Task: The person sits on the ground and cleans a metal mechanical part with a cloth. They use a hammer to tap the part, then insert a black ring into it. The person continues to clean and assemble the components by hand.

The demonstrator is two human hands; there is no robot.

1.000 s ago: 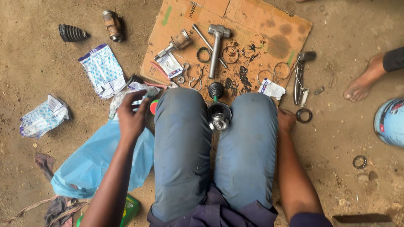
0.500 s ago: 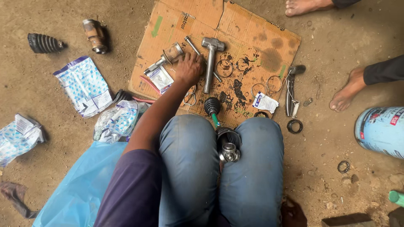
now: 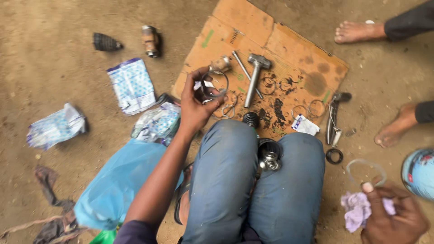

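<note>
Left hand [image 3: 195,101] now lifted, ring clamp [image 3: 215,84] pinched

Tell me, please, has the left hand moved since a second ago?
Yes. The left hand went from beside the knee up to the cardboard edge, lifting a metal ring.

soft, even daylight, no hard source visible; shadows short and faint, pooled close under the hammer [image 3: 254,77] and the feet. no glare apart from dull glints on the metal joint [image 3: 270,159] between the knees. motion blur smears the right hand [image 3: 394,218] and the pale ring [image 3: 366,171] it holds; left hand [image 3: 195,105] slightly soft. mild wide-angle stretch toward the edges.
</note>
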